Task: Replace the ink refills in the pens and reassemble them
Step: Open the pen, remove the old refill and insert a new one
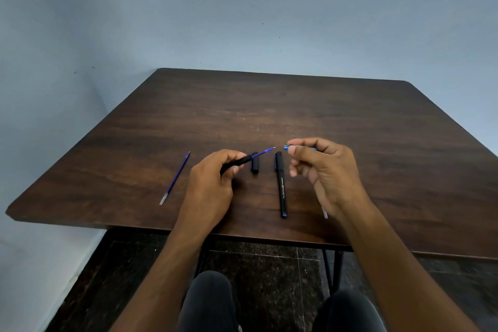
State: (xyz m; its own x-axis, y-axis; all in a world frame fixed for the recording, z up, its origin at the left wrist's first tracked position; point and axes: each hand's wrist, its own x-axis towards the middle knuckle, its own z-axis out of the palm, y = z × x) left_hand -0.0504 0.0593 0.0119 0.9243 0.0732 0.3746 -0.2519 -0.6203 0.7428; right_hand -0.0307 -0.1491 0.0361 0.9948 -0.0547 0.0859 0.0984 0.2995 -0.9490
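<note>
Toward the left of the frame, a loose blue refill (175,178) lies alone on the dark wooden table (269,105), slanting from a clear end at lower left up to its tip at upper right, well apart from everything else.

Just right of it, near the frame's centre, the left hand (213,183) is closed around a black pen barrel (237,163), fingers curled over it and thumb pressed along its side. The barrel angles up and to the right, raised off the table. Out of its open end sticks an inserted refill (265,151), blue with a fine pale tip, pointing toward the other hand.

Behind that refill, on the table, a short black cap (255,166) lies roughly lengthwise away from the camera.

Right of the cap lies a complete black pen (281,186) with white lettering along its side and a blue band at its near end; it runs from the centre of the frame down toward the near table edge, between the two hands and touched by neither.

Further right, the right hand (323,172) is held above the table, loosely cupped, with thumb and forefinger pinching a small blue tip piece (287,147). Its open end faces the refill tip, just beside it but still apart; the remaining fingers are partly curled and hold nothing.

Under the right wrist, a pale sliver of another refill end (325,213) shows on the table, the rest hidden by the arm.
</note>
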